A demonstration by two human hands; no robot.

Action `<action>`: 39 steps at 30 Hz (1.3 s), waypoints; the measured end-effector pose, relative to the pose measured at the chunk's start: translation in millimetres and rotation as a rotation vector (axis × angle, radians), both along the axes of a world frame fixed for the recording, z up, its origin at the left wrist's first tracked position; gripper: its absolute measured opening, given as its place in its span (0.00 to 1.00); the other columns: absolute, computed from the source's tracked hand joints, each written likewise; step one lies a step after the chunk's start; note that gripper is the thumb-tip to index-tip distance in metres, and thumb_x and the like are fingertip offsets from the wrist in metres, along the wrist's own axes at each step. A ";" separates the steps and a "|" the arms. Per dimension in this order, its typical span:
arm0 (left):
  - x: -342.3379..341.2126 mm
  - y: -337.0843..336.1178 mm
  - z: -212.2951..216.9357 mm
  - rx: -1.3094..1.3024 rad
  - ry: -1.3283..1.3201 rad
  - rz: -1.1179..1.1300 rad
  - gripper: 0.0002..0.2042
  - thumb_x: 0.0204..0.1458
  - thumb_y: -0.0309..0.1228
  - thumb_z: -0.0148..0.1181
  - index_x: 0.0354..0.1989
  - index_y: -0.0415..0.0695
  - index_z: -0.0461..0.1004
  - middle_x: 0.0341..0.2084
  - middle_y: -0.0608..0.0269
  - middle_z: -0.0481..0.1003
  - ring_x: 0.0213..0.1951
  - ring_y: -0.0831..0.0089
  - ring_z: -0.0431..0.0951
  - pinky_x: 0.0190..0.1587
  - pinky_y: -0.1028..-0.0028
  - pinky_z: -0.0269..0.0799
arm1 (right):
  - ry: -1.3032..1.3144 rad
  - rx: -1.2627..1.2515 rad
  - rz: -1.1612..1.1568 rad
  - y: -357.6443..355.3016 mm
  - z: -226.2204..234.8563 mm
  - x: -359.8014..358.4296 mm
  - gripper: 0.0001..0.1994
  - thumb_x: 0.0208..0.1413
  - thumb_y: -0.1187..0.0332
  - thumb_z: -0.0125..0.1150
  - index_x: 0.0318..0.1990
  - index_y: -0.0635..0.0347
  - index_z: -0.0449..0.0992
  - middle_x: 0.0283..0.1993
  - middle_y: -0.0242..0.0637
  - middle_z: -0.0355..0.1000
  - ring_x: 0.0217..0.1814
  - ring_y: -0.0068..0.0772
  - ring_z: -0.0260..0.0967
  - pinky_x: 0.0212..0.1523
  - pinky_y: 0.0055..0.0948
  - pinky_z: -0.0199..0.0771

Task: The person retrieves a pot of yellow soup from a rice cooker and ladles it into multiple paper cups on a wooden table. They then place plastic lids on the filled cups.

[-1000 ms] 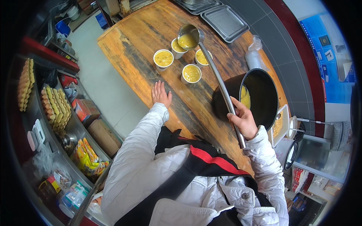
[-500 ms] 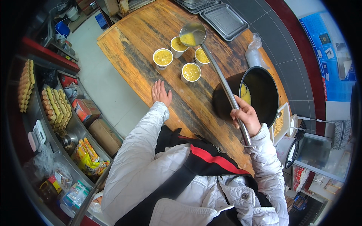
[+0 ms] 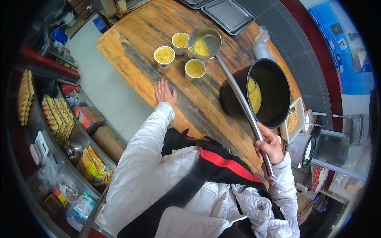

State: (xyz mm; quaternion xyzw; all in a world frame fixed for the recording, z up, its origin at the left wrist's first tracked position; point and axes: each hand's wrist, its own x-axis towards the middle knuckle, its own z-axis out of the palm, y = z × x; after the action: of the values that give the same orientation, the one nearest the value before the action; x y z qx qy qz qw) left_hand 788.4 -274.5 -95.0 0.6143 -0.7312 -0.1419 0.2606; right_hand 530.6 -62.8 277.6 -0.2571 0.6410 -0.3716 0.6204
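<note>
My right hand (image 3: 270,147) is closed round the lower handle of a long metal ladle (image 3: 237,89). The ladle's bowl, with some yellow soup in it, hangs at the far side, covering most of one paper cup. Three other white paper cups of yellow soup are in plain sight: a left one (image 3: 164,62), a far one (image 3: 180,50) and a near one (image 3: 195,76). My left hand (image 3: 165,93) lies flat near the table's left edge, fingers stretched, short of the cups. Under the handle, a deep black pot (image 3: 231,101) holds more yellow soup.
Metal trays (image 3: 228,16) and a clear plastic bag (image 3: 263,44) lie along the far right of the wooden table (image 3: 131,51). Right of the pot stands a white container of yellow grains (image 3: 293,121). Egg trays (image 3: 58,119) and packets fill the shelf at left.
The ladle has been drawn back toward me and right; its bowl has come from beyond the far cup to over the right-hand cup. My left hand stays flat. The whole view has shifted slightly.
</note>
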 end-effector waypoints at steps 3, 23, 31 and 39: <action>0.6 -0.2 1.0 0.001 -0.002 -0.005 0.31 0.49 0.37 0.56 0.60 0.37 0.57 0.62 0.49 0.55 0.66 0.54 0.49 0.67 0.58 0.41 | -0.012 0.032 -0.004 19.9 -0.7 7.0 0.32 0.51 0.82 0.51 0.66 0.61 0.54 0.27 0.31 0.68 0.17 0.17 0.63 0.18 0.15 0.63; 1.5 -0.3 -0.3 -0.026 -0.001 -0.011 0.31 0.48 0.38 0.57 0.60 0.38 0.57 0.62 0.49 0.56 0.65 0.54 0.50 0.67 0.58 0.42 | 0.437 -0.059 0.110 57.9 -41.3 24.3 0.32 0.49 0.78 0.56 0.65 0.60 0.57 0.28 0.36 0.70 0.23 0.24 0.68 0.26 0.21 0.67; 2.2 -0.4 -4.2 -0.026 0.015 -0.017 0.32 0.48 0.38 0.58 0.60 0.38 0.57 0.62 0.49 0.56 0.66 0.54 0.50 0.67 0.58 0.41 | -0.221 -0.087 -0.124 62.8 -19.3 4.7 0.31 0.52 0.77 0.50 0.66 0.58 0.54 0.23 0.35 0.65 0.12 0.22 0.60 0.14 0.18 0.61; 3.5 18.0 -7.9 0.045 0.038 -0.015 0.33 0.46 0.37 0.59 0.61 0.38 0.56 0.63 0.49 0.54 0.66 0.54 0.49 0.66 0.57 0.41 | -0.479 -0.293 -0.384 120.4 1.4 -28.7 0.33 0.53 0.72 0.53 0.67 0.62 0.50 0.22 0.38 0.64 0.09 0.23 0.57 0.09 0.18 0.58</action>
State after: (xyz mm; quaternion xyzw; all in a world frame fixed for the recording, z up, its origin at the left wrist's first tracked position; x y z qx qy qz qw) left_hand 791.9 -256.4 -102.9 0.6118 -0.7272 -0.1719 0.2594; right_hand 501.9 57.6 279.0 -0.1234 0.4537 -0.6196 0.6285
